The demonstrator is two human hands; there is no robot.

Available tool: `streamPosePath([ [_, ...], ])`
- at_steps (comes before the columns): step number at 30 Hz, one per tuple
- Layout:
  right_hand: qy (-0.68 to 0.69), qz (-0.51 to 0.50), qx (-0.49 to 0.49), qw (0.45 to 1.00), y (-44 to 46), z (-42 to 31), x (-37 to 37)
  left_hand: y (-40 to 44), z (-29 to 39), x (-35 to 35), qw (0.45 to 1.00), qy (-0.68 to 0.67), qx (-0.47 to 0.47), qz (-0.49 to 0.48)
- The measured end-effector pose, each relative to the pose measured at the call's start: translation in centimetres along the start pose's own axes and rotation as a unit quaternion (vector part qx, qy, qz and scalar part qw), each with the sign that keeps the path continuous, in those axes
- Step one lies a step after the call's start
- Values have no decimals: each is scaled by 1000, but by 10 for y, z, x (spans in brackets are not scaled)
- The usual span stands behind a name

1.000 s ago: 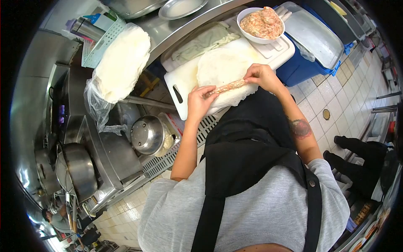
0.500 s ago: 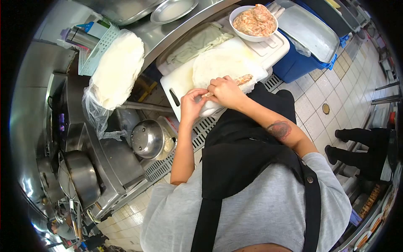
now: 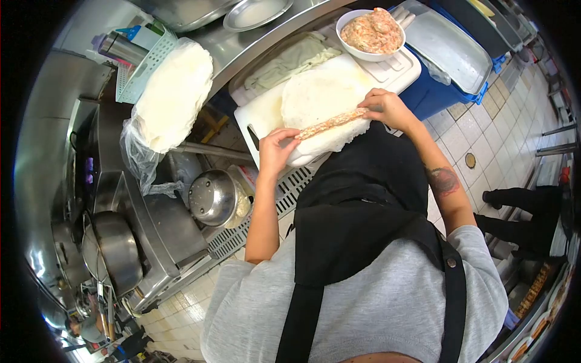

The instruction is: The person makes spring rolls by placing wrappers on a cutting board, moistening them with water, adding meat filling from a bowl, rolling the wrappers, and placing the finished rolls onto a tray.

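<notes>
A strip of pinkish minced filling (image 3: 331, 124) lies across a thin round white wrapper sheet (image 3: 321, 91), near the edge closest to my body. The sheet rests on a white cutting board (image 3: 248, 115). My left hand (image 3: 277, 148) pinches the filling at its left end, thumb and fingers together. At the right end, my right hand (image 3: 387, 109) pinches the filling the same way. Beyond the right hand, a white bowl (image 3: 370, 36) holds a heap of the same orange-pink mince.
A stack of white wrapper sheets (image 3: 172, 97) on plastic film lies to the left, beside a pale green basket (image 3: 136, 78). A metal bowl (image 3: 212, 196) sits lower left. A blue bin with a metal tray (image 3: 451, 45) stands at right. Another person's legs (image 3: 514, 212) show far right.
My right hand has moved right, from beside the left hand to the filling's far end. The strip now shows in full between the hands. My left hand stays at the left end.
</notes>
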State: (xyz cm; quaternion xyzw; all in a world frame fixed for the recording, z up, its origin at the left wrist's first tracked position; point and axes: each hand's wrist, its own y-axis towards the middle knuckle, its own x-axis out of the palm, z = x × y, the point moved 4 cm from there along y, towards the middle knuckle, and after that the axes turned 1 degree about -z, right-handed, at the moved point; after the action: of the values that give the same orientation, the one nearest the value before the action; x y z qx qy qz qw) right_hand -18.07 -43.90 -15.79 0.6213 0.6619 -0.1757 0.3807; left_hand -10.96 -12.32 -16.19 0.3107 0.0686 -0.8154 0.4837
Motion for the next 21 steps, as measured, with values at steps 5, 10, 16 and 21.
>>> streamPosePath([
  [5,-1,9,37,999,-6,2,1,3,1,1,1000,5,-10,3],
  [10,13,188,63,980,-39,-23,-6,-5,11,-2,999,28,-10,-22],
  [16,295,241,323,866,-88,14,86,-26,16,-3,988,88,83,95],
  [21,407,109,383,822,-71,-12,111,-36,39,6,980,100,146,89],
])
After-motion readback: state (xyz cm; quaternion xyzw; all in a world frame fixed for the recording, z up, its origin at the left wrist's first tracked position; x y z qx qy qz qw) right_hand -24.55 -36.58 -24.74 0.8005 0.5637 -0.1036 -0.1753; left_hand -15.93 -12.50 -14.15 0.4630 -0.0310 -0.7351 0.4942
